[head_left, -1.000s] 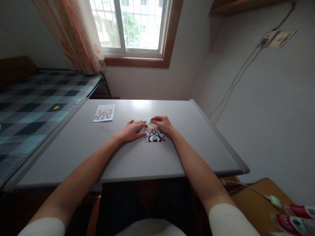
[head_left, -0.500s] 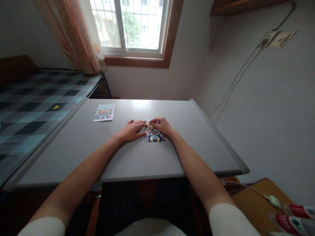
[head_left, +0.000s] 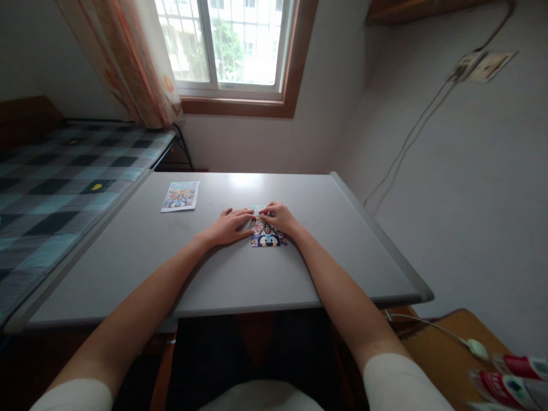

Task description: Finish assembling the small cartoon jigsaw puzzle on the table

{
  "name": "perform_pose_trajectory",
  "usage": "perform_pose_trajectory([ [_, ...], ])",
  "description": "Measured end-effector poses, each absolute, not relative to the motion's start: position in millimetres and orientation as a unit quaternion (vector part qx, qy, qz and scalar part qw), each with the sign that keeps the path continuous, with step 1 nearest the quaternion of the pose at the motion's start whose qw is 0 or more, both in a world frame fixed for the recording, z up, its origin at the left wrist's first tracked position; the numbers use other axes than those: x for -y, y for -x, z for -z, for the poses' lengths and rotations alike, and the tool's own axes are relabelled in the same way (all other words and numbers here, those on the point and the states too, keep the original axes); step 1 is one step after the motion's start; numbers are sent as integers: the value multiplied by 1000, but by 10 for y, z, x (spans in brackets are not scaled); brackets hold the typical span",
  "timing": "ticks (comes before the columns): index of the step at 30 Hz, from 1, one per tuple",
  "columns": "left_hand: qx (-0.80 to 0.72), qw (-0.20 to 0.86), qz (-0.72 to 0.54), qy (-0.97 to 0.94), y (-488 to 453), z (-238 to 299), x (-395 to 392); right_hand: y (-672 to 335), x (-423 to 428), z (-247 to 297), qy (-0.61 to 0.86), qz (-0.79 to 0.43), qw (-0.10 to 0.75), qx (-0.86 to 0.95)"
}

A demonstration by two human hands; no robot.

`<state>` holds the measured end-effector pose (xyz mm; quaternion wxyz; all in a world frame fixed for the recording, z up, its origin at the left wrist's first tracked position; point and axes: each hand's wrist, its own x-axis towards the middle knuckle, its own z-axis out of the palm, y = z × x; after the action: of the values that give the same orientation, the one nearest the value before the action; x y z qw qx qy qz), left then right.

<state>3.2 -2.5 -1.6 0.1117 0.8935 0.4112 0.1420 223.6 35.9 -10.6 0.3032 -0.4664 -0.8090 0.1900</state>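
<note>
A small colourful cartoon picture (head_left: pixel 269 240), with a blue dog-like face along its near edge, lies flat on the table; it looks like a jigsaw puzzle. My left hand (head_left: pixel 233 226) rests flat beside it, fingers spread, the fingertips touching its left edge. Over the upper right part of the picture, my right hand (head_left: pixel 280 218) has thumb and forefinger drawn together in a pinch. Whatever sits between those fingertips, if anything, is too small to make out. A printed sheet (head_left: pixel 180 196) with a similar picture lies farther back on the left.
The grey-white table (head_left: pixel 274 285) has a raised rim. To its left stands a bed with a checked mattress (head_left: pixel 85 165); a window (head_left: pixel 240 45) is behind. At the lower right, a wooden stool (head_left: pixel 458 331) holds a white cable plug and red-labelled bottles (head_left: pixel 500 388).
My right hand has shifted very slightly over the picture, its fingers still pinched. My left hand and the printed sheet stay in place.
</note>
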Motion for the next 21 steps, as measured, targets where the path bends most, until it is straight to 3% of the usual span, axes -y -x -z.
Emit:
perform_pose_trajectory([
  [13,-412,112,-142,-893,-29,16,25,-2221,-317,54,469,-194,293,810],
  [21,-412,107,-131,-895,-28,12,23,-2199,-300,68,518,-138,251,806],
])
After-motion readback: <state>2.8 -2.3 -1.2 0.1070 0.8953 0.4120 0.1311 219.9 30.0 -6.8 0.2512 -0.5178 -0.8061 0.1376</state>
